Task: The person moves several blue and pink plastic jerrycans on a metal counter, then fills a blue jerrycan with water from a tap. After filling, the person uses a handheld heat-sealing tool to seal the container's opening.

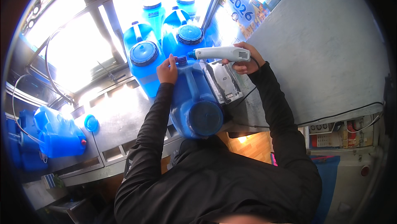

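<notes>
In my right hand point(247, 60) is a white heat gun point(221, 53), its blue-tipped nozzle pointing left. A dark cord runs down from its grip. The nozzle is close to the small dark cap point(182, 60) on the far end of a blue water jug point(191, 100) in front of me. My left hand point(167, 71) is at the left of that cap, fingers closed near it; whether they pinch anything is hard to make out. The jug's large dark lid point(205, 118) faces up at its near end.
Two more blue jugs point(144, 54) point(189, 35) stand just beyond, with others by the bright window. A worn metal box point(223, 81) sits right of my jug. At left, a jug with a hose point(60, 133) and a loose blue lid point(91, 123) rest on the metal counter point(120, 114).
</notes>
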Demonstrator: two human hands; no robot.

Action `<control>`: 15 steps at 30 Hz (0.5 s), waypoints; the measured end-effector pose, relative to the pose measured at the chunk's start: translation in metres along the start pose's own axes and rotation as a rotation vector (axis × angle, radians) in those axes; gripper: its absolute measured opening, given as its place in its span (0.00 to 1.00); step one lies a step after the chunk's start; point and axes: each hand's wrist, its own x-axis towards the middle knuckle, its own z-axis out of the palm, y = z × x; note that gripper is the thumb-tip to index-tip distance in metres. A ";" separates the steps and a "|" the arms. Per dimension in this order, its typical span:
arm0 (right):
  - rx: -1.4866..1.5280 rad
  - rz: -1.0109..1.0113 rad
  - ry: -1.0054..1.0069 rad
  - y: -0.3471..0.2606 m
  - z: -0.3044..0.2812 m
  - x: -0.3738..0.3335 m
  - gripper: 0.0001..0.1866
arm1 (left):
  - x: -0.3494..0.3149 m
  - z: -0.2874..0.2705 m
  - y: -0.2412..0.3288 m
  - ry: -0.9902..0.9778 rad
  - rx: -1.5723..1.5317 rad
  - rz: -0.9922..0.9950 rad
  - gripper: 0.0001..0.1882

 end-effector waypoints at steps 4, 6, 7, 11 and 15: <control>-0.007 0.000 0.004 0.001 -0.003 -0.001 0.33 | 0.002 0.005 0.000 -0.014 -0.149 0.022 0.22; -0.007 -0.001 0.005 0.001 -0.004 -0.001 0.34 | 0.006 0.007 -0.002 -0.037 -0.263 0.051 0.22; -0.009 -0.002 -0.003 0.001 -0.004 -0.001 0.34 | 0.009 0.007 -0.003 -0.066 -0.207 0.048 0.22; 0.000 0.003 -0.026 0.002 -0.003 -0.001 0.33 | 0.011 0.000 -0.002 -0.200 -0.075 0.009 0.22; -0.016 -0.002 -0.015 0.003 -0.003 -0.002 0.33 | 0.001 -0.003 0.004 -0.094 0.049 -0.003 0.22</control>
